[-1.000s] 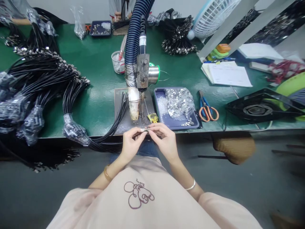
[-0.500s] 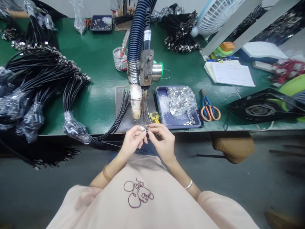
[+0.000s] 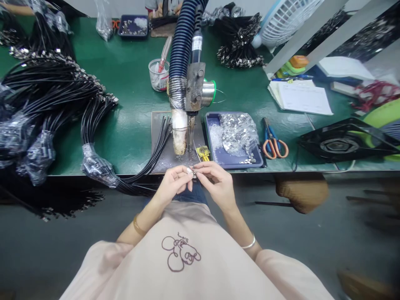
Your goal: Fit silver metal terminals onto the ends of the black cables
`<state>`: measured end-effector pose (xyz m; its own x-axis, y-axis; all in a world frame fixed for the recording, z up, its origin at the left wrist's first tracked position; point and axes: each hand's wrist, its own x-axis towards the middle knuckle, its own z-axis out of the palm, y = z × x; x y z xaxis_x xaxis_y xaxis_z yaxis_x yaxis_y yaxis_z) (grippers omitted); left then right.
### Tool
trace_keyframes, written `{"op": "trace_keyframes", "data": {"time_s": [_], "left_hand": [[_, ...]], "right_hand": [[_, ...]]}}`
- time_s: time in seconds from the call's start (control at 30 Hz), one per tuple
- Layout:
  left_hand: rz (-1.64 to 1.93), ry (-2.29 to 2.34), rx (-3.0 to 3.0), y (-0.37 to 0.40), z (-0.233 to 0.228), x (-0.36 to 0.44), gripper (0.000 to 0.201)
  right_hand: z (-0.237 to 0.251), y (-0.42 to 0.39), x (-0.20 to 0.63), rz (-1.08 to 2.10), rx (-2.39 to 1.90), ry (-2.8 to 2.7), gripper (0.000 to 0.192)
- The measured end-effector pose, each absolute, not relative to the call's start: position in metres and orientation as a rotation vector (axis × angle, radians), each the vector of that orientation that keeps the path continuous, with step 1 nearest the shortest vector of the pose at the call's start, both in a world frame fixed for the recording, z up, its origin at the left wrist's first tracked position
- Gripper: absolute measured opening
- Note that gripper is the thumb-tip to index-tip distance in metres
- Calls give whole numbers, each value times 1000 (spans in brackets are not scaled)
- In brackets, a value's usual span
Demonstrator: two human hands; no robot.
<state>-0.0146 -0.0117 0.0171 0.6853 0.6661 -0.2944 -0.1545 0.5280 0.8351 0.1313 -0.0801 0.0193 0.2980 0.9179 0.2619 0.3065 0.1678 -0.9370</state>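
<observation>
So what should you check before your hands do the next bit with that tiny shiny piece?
1. Both hands on the small metal piece: left hand and right hand pinch it together. Ok.
2. Piece lined up correctly: too small, cannot tell.
3. Fingers away from the soldering tip: ok.
4. More metal parts in the blue tray: ok.
5. Black cables within reach on the plate: ok.
</observation>
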Motion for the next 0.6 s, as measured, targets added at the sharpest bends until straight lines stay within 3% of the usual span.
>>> {"op": "trace_keyframes", "data": {"time_s": [0.23, 0.43, 0.6], "left_hand": [[479, 675, 897, -11, 17, -15, 49], [488, 709, 932, -9, 16, -12, 49], [653, 792, 881, -8, 18, -10, 36]], "right_hand": [[23, -79, 135, 817, -1344, -1187, 12], [11, -73, 136, 1141, -1252, -935, 31], [17, -78, 132, 678, -1419, -1064, 14]]}}
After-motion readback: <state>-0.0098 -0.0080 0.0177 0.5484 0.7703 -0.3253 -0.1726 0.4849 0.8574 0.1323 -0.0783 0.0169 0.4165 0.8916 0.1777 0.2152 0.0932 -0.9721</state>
